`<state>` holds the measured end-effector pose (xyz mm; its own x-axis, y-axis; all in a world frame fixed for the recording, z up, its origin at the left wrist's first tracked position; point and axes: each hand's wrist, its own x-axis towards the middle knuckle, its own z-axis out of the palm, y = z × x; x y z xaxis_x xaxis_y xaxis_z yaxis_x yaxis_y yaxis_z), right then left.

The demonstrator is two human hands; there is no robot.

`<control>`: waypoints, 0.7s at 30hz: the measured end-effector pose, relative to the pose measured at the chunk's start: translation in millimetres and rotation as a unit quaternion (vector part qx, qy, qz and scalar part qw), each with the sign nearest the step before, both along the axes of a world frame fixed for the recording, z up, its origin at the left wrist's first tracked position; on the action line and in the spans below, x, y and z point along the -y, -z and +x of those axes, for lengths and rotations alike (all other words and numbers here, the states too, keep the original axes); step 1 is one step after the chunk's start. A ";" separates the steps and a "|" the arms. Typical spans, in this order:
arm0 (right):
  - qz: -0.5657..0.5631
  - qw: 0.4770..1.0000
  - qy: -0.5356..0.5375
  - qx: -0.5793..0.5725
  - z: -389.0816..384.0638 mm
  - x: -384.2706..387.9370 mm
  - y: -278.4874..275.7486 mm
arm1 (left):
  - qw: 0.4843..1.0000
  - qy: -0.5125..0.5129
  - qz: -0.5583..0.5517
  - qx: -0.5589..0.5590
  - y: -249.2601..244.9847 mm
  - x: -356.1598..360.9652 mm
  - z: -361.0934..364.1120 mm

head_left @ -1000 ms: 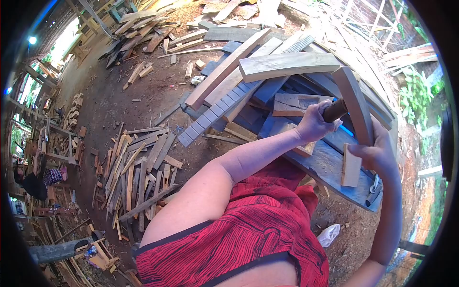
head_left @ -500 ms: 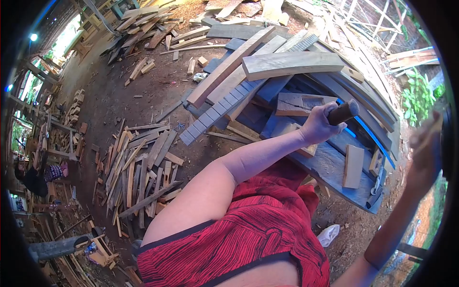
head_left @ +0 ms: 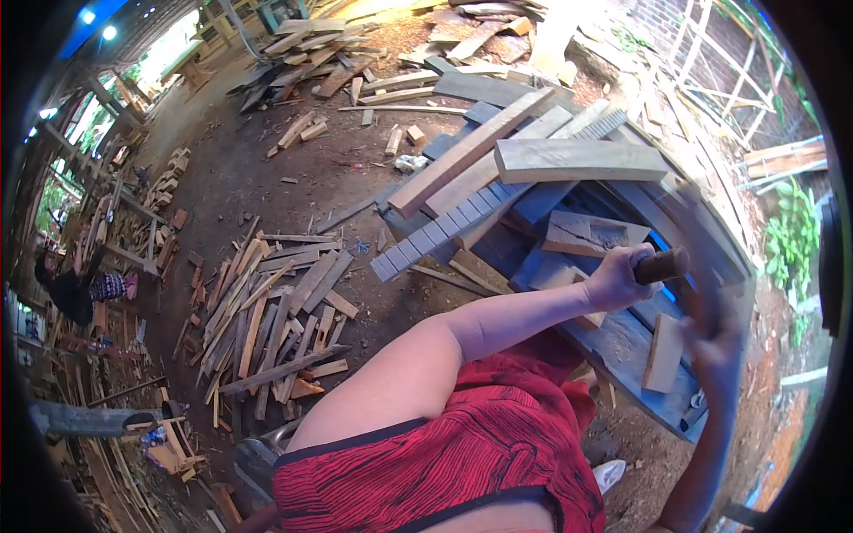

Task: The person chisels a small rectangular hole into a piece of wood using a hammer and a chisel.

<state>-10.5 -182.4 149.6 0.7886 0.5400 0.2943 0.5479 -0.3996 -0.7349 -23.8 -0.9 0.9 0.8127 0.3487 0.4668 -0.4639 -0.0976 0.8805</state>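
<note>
My left hand [head_left: 617,274] is closed around a dark brown cylindrical handle [head_left: 663,266] above the wood-strewn bench. Below it lies a wooden block [head_left: 593,233] with a rectangular recess cut in its face. Motion blurs my right hand [head_left: 713,345], over the bench's right side. A long blurred object [head_left: 699,240] extends upward from it; what it is I cannot make out. Near my right hand, a light wooden block [head_left: 661,354] rests on the dark bench [head_left: 626,355]. A metal tool [head_left: 694,409] lies at the bench's lower corner.
Planks and a thick curved board [head_left: 582,161] lie across the bench's far side. Scrap wood [head_left: 284,311] is heaped on the ground at left, with more piles behind. Another person [head_left: 75,289] is at the far left. Green plants [head_left: 791,231] grow at right.
My right hand has swung from the far right edge inward over the bench, near my left hand. The view has shifted, and my left hand still grips the handle.
</note>
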 end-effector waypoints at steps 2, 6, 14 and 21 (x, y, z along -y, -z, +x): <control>-0.067 0.988 -0.079 -0.117 -8.6 -7.4 -4.9 | 1.000 0.001 0.006 0.001 -0.3 -0.6 -2.8; 0.050 0.986 -0.004 -0.158 6.3 16.0 15.2 | 1.000 -0.010 0.001 0.011 4.5 -0.2 -6.3; 0.091 0.934 0.118 -0.324 10.5 -4.0 174.1 | 0.999 -0.011 0.017 0.034 6.1 -6.7 -0.8; 0.149 0.923 0.067 -0.349 -3.9 -31.6 234.6 | 1.000 -0.015 0.011 0.017 6.1 -8.3 -0.9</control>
<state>-14.4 -150.8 -84.9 0.8959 0.4011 -0.1909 -0.1406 -0.1517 -0.9784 -24.7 7.3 -5.3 0.7849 0.3629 0.5023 -0.4907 -0.1309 0.8614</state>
